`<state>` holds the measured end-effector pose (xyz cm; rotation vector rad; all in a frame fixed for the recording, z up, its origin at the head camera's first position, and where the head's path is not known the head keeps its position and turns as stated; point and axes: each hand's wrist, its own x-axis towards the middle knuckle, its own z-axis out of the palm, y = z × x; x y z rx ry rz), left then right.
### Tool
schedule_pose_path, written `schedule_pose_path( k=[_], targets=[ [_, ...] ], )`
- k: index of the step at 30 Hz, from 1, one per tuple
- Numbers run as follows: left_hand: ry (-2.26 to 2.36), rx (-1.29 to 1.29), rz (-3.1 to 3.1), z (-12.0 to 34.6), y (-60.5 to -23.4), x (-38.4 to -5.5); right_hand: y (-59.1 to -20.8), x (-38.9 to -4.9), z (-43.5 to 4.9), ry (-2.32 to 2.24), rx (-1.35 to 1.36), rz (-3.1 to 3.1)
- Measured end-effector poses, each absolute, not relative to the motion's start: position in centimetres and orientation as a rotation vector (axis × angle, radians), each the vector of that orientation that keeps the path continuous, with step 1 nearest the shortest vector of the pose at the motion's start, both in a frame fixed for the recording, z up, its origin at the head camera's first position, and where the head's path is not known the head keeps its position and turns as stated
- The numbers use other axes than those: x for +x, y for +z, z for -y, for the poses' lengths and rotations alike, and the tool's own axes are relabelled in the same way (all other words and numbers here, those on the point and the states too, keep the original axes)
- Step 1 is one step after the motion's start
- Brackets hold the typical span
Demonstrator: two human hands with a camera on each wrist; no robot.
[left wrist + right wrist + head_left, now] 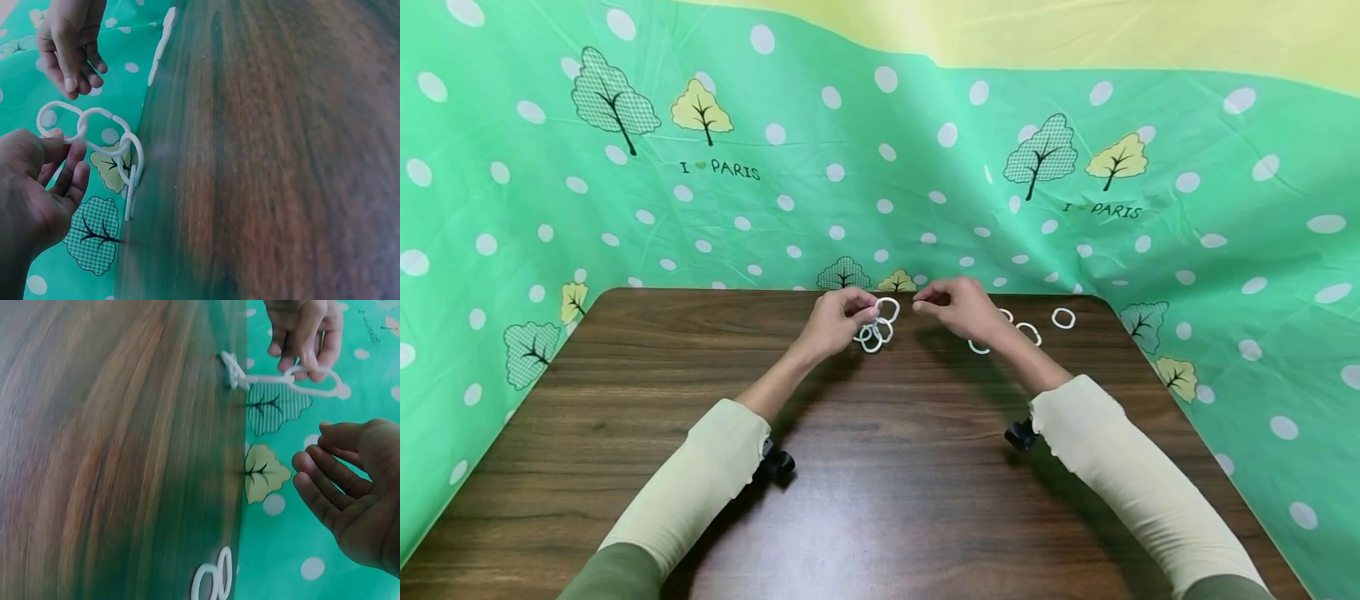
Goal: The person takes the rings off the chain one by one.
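Note:
At the far edge of the table, my left hand (835,322) pinches a white ring (897,311) between thumb and fingertips. The ring is linked to several more white rings, forming a chain (103,112) that hangs down to the tabletop. My right hand (958,307) is to the right of the chain, apart from it. In the right wrist view the right hand's fingers (325,481) are loosely bent and hold nothing. Below and beside that hand lie several white rings (980,351), partly hidden by the hand and wrist in the head view.
A single white ring (1054,319) lies farther right on the dark wooden table (880,467). Behind and around the table hangs a green dotted cloth (865,192) with printed trees. Black wrist mounts (778,462) sit under both forearms.

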<state>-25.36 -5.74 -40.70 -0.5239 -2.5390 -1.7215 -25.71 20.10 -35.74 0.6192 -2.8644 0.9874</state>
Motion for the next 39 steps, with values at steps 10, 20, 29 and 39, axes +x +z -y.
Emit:
schedule_pose_path(
  k=[10, 20, 29, 39],
  targets=[
    [-1.772, -0.530, 2.510, 5.7, -40.7, -25.6, -35.3, -25.5, -18.2, 1.093, 0.655, 2.828],
    [-1.797, -0.486, 2.495, 5.8, -40.7, -25.6, -35.4, -25.8, -17.4, 1.138, 0.689, 2.823],
    [-1.804, -0.481, 2.484, 5.7, -40.9, -25.7, -35.4, -25.9, -17.2, 1.119, 0.747, 2.791],
    [-1.804, -0.488, 2.469, 5.8, -40.9, -25.6, -35.3, -25.9, -17.1, 1.102, 0.779, 2.781]
  ],
)
